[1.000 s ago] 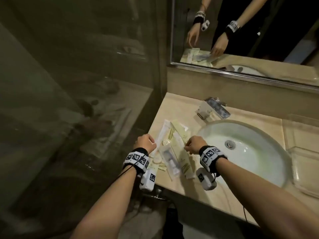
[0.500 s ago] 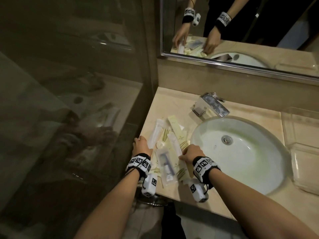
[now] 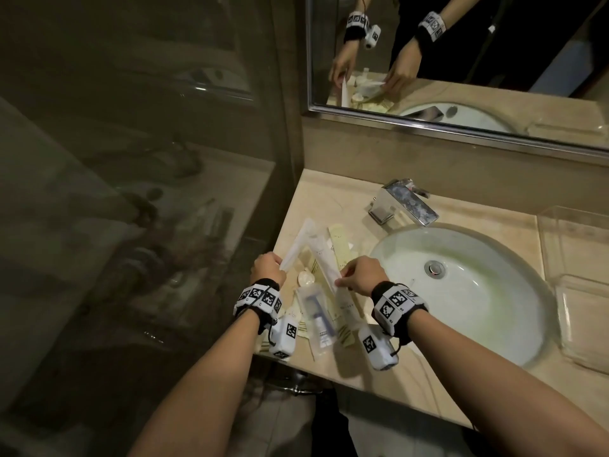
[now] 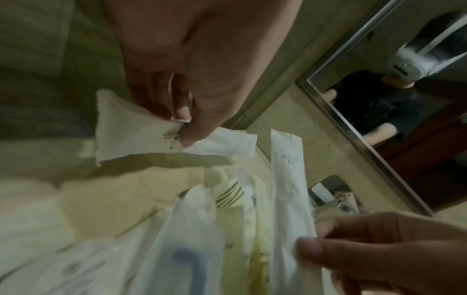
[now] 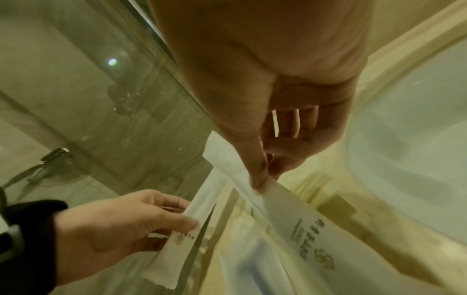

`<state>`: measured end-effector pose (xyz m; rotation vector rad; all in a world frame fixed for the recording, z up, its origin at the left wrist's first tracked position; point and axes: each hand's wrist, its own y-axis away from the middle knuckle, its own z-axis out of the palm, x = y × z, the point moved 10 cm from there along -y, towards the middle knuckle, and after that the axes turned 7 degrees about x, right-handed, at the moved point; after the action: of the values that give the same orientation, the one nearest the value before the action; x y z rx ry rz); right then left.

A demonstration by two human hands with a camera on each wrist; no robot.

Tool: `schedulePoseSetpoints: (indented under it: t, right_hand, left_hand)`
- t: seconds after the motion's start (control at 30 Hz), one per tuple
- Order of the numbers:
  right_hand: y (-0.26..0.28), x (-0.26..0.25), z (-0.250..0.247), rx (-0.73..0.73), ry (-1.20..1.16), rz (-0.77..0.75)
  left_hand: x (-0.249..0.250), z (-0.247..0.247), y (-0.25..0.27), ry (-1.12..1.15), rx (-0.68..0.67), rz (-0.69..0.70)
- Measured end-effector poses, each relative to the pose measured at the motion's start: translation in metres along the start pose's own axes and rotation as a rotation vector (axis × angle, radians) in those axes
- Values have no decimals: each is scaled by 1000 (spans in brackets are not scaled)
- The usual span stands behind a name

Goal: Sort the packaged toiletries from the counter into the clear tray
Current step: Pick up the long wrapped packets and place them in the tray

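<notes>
Beige polished stone counter (image 3: 333, 196) along the wall, under a steel-framed wall mirror (image 3: 461, 130). Round white basin (image 3: 478, 291) sunk into it, with a square chrome tap (image 3: 407, 206) at its far rim. Clear rectangular plastic tray (image 3: 580, 265) at the counter's right end, beyond the basin, well apart from both hands. Loose heap of white and pale-yellow packaged toiletries (image 3: 342, 255) on the counter left of the basin, between the hands. In the heap nearest the counter's front edge, a clear sachet with a blue razor-like item (image 3: 318, 316); contents blurred in the wrist views. Left hand (image 3: 267, 269) raised at the heap's left edge, thumb and fingers clamped on the near end of a long narrow white paper sachet (image 3: 298, 247), tilted up and away toward the wall; printed gold emblem under the thumb in the left wrist view. Right hand (image 3: 357, 275) at the heap's right edge, thumb and forefinger pinched on a second long white paper sachet (image 3: 324, 263), its far end angled up and left. Hands apart, one sachet each, the heap between.
</notes>
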<state>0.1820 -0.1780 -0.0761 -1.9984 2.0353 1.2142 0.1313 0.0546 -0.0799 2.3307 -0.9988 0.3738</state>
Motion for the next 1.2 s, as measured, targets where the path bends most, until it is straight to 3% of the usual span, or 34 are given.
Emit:
schedulePoseSetpoints:
  t: [0.3,0.5,0.73,0.9,1.2]
  right_hand:
    - [-1,-38,-86,129,-205,-69]
    - [9,-12,-159,233,-402,-23]
    - [39,70,-235,341,-606,24]
    - [62,154,-286,405,-593,-13]
    - [80,331,-360,467,-341,46]
  left_hand:
    - [76,-56,2,327,60,116]
    - [149,-48,24,612,-97,161]
    - [242,12,82,662,-405,301]
    - [302,81,135,588,-554,378]
    - [386,208,234,594,-587,368]
